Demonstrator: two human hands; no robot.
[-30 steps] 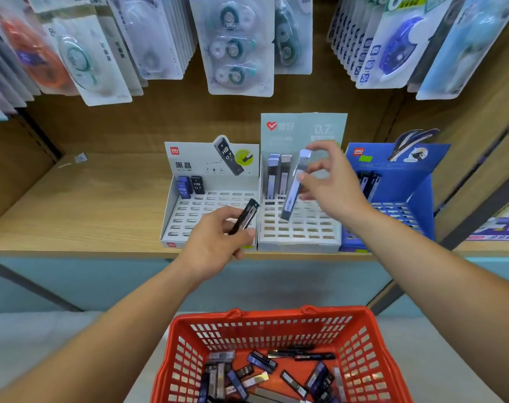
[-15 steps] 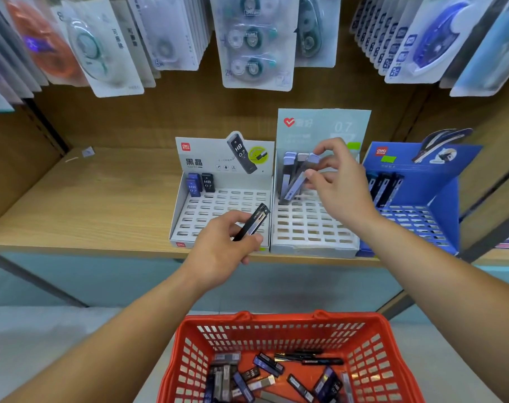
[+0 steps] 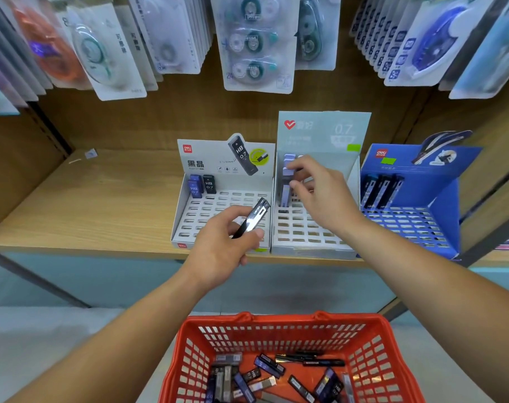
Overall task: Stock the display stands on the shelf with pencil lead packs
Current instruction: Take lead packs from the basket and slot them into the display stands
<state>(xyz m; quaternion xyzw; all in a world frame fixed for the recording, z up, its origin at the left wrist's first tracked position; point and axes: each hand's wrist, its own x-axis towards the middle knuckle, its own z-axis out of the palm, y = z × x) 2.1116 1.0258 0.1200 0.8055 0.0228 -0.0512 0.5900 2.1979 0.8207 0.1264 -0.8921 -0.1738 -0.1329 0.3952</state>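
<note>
Shelf: light wooden shelf, carrying 3 slotted card display stands side by side.
Basket: red plastic basket, nearest, with loose lead packs inside.
Stands: white left stand reads "deli", "HB 0.7"; pale grey middle stand reads "0.7"; blue right stand reads "deli".
Right hand: reaches over the middle stand, fingers curled narrow at the upright lavender packs in its far-left slots; I cannot tell if it is gripping.
Left hand: over the left stand's near-right corner, pinching a slim black lead pack, tilted.
</note>
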